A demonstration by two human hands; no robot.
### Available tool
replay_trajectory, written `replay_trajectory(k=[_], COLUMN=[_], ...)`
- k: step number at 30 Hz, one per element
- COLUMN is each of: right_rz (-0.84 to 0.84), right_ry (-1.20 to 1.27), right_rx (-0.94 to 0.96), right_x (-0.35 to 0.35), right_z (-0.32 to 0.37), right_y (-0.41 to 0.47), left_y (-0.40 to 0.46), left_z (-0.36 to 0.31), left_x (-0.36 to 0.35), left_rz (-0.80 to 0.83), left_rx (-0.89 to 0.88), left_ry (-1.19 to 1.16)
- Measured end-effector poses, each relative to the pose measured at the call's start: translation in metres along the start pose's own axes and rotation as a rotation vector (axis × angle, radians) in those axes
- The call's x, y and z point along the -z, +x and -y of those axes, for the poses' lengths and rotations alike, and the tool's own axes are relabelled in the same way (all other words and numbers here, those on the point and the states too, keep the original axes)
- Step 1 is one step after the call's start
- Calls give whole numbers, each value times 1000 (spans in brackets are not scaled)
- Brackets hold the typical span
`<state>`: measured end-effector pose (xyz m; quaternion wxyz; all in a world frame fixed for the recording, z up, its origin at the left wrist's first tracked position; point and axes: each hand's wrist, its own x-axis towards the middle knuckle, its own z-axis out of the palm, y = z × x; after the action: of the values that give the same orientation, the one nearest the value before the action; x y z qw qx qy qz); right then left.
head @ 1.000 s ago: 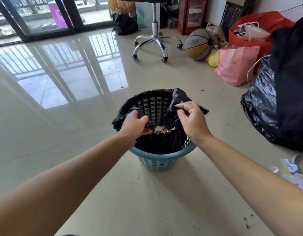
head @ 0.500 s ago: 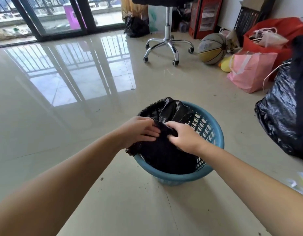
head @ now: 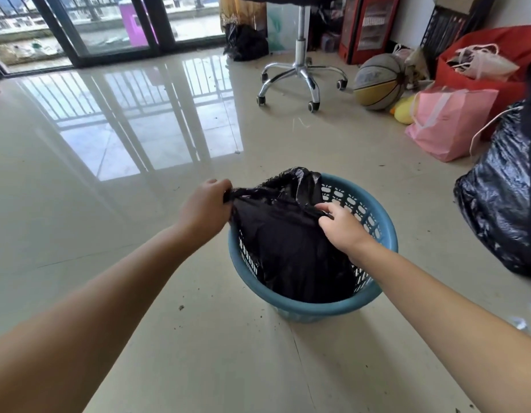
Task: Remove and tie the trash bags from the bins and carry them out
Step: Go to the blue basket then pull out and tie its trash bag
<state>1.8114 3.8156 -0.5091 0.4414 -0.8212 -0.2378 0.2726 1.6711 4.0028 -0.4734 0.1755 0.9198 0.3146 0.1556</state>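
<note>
- Black trash bag [head: 291, 242] sitting inside blue perforated bin [head: 377, 222] on glossy tiled floor [head: 139, 263], top edge pulled clear of the rim on the left side.
- Left hand [head: 203, 210] clenched around a bunched corner of the bag, just outside the bin's left rim.
- Right hand [head: 340, 226] over the bin, fingers curled and pinching the bag's upper edge.
- Second, filled black bag [head: 497, 198] lying at the right, well apart from the bin.
- Pink bag [head: 449, 120], basketball [head: 377, 81] and chair base [head: 300, 73] farther back.
</note>
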Motion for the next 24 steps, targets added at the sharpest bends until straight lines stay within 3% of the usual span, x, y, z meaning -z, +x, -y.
replay_trajectory(k=[2, 3, 7, 9, 11, 13, 14, 17, 19, 21, 24], right_rz=[24, 78, 388, 415, 299, 202, 177, 162, 218, 302, 344], right_ry=[146, 254, 562, 483, 179, -17, -70, -142, -174, -209, -373], right_rx=[7, 23, 46, 69, 148, 202, 198, 174, 199, 235, 324], right_x=[-1, -2, -6, -8, -5, 0, 2, 7, 11, 12, 11], right_z=[5, 7, 11, 7, 3, 0, 1, 3, 4, 4, -4], right_y=[-4, -6, -13, -12, -11, -10, -10, -11, -13, -17, -15], left_y=[-1, -3, -16, -19, -20, -19, -16, 2, 12, 11, 6], left_z=[-23, -37, -77, -83, -83, -78, -73, -53, -40, -39, -56], left_x=[-4, -9, -33, -34, -29, -22, -19, -20, -30, -44, -62], left_rz=[-72, -32, 296, 391, 573, 768, 761, 373, 252, 393, 436], left_rx=[30, 49, 148, 303, 353, 291, 284, 399, 503, 564, 427], left_ry=[-219, -347, -797, -1035, -1162, -1136, -1076, -793, -717, -646, -619])
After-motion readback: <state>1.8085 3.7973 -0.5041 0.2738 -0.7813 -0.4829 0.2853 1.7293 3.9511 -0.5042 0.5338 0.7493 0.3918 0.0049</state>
